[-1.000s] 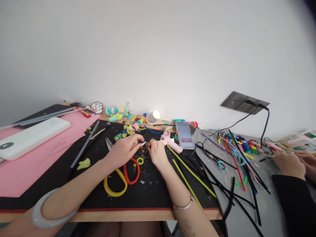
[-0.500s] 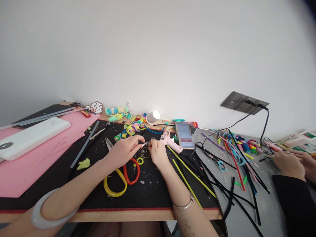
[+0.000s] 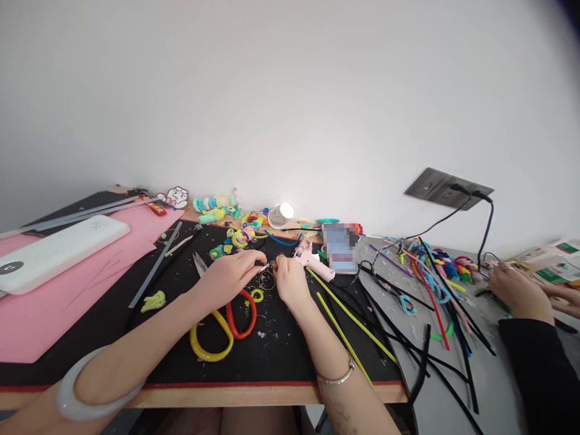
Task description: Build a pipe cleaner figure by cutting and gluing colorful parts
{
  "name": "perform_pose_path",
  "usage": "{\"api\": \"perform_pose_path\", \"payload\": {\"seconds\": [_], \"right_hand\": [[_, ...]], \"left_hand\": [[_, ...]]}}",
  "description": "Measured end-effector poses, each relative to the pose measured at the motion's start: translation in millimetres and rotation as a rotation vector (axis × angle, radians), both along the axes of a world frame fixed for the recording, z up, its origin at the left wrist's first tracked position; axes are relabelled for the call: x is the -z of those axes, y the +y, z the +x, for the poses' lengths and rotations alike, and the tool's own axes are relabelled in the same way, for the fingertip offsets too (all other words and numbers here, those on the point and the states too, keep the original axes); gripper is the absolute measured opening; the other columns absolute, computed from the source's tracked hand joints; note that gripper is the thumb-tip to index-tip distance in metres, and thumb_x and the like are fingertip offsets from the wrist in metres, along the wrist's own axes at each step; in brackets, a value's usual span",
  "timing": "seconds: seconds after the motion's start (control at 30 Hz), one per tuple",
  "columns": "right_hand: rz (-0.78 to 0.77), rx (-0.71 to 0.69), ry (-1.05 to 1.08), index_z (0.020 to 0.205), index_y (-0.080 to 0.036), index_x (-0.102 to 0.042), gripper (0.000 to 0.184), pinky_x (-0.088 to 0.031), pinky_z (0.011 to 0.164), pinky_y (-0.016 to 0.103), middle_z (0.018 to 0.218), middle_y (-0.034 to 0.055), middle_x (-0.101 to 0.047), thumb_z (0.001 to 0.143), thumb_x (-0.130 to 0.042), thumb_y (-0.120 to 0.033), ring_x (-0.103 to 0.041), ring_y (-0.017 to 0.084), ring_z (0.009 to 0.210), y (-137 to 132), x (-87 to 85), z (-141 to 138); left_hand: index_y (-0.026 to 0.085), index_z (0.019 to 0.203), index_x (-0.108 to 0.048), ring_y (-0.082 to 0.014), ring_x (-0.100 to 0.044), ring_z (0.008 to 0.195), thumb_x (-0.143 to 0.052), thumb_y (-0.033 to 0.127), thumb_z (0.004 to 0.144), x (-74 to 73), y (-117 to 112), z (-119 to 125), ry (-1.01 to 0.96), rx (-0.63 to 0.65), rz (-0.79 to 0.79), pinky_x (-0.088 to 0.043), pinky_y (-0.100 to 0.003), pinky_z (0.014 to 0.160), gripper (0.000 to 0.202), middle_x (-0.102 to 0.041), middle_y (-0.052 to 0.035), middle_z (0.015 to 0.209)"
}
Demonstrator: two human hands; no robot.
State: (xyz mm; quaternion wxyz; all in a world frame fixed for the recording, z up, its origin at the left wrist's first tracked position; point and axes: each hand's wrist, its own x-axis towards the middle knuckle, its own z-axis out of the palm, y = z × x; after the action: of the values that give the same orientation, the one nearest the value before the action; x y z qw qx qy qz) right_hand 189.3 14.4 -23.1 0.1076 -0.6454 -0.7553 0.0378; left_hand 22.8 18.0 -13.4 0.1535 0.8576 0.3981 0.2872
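My left hand [image 3: 229, 275] and my right hand [image 3: 290, 281] meet over the black mat [image 3: 113, 314], fingertips pinched together on a tiny craft piece [image 3: 270, 265] too small to name. Thin wire rings [image 3: 267, 280] lie just below the fingertips. A pair of scissors with yellow and red handles [image 3: 226, 326] lies under my left wrist. The pink glue gun [image 3: 312, 261] rests right behind my right hand. Yellow pipe cleaners [image 3: 348, 317] run along the mat beside my right forearm.
A white power bank [image 3: 58, 251] sits on pink paper [image 3: 40, 314] at left. Fuzzy coloured craft bits [image 3: 217, 208] and a phone [image 3: 341, 248] line the wall. Black and coloured pipe cleaners [image 3: 435, 308] spread right, where another person's hands [image 3: 521, 293] work. Wall socket with cables [image 3: 448, 188].
My hands stay pinched on the small piece, shifting only slightly. The other person's hands at right have moved a little up and left.
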Motion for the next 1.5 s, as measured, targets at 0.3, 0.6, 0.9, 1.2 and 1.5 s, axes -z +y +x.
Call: {"api": "perform_pose_path", "payload": {"seconds": [0.3, 0.6, 0.9, 1.2, 1.5], "right_hand": [[0.039, 0.132, 0.521, 0.059, -0.019, -0.052, 0.057, -0.029, 0.051, 0.025, 0.057, 0.0036, -0.056, 0.094, -0.014, -0.043, -0.047, 0.015, 0.052, -2.6, 2.0, -5.1], [0.093, 0.013, 0.488, 0.064, -0.019, -0.053, 0.042, -0.027, 0.052, 0.022, 0.056, -0.0024, -0.053, 0.093, -0.028, -0.035, -0.047, 0.011, 0.052, -7.9, -3.3, -9.7], [0.174, -0.146, 0.372, 0.075, -0.018, -0.060, 0.011, -0.037, 0.073, 0.026, 0.076, 0.0025, -0.062, 0.081, -0.054, -0.024, -0.052, 0.016, 0.080, -7.1, -0.9, -11.9], [0.386, -0.077, 0.485, 0.080, -0.017, -0.060, 0.013, -0.038, 0.084, 0.032, 0.087, 0.0053, -0.062, 0.081, -0.047, -0.014, -0.052, 0.018, 0.090, -1.8, -0.7, -6.0], [0.380, -0.115, 0.540, 0.071, -0.018, -0.058, 0.016, -0.039, 0.078, 0.030, 0.086, 0.0052, -0.062, 0.082, -0.046, -0.014, -0.053, 0.017, 0.084, 0.9, 0.7, -4.0]], "left_hand": [[0.020, 0.088, -0.056, -0.0101, -0.039, 0.050, -0.049, 0.037, 0.083, -3.1, 2.1, 0.4, -0.403, -0.272, -0.245, -0.033, -0.022, 0.053, 0.020, -0.035, 0.0075, 0.054], [0.016, 0.093, -0.056, -0.0050, -0.027, 0.045, -0.064, 0.038, 0.073, -3.1, 9.6, -0.7, -1.041, -0.231, -0.669, -0.026, -0.018, 0.044, 0.031, -0.035, 0.0087, 0.055], [0.016, 0.086, -0.057, -0.0034, -0.021, 0.044, -0.068, 0.035, 0.072, -6.7, 10.2, -3.1, -1.160, -0.180, -0.763, -0.020, -0.016, 0.042, 0.026, -0.028, 0.0098, 0.053], [0.017, 0.091, -0.058, -0.0089, -0.039, 0.051, -0.061, 0.042, 0.075, -4.2, 14.6, -11.0, -0.826, -0.447, -0.377, -0.030, -0.021, 0.050, 0.029, -0.046, 0.0055, 0.059], [0.018, 0.089, -0.058, -0.0082, -0.030, 0.046, -0.057, 0.041, 0.078, -0.3, 21.9, -19.8, -0.738, -0.494, -0.252, -0.023, -0.021, 0.045, 0.026, -0.035, 0.0067, 0.055]]}}
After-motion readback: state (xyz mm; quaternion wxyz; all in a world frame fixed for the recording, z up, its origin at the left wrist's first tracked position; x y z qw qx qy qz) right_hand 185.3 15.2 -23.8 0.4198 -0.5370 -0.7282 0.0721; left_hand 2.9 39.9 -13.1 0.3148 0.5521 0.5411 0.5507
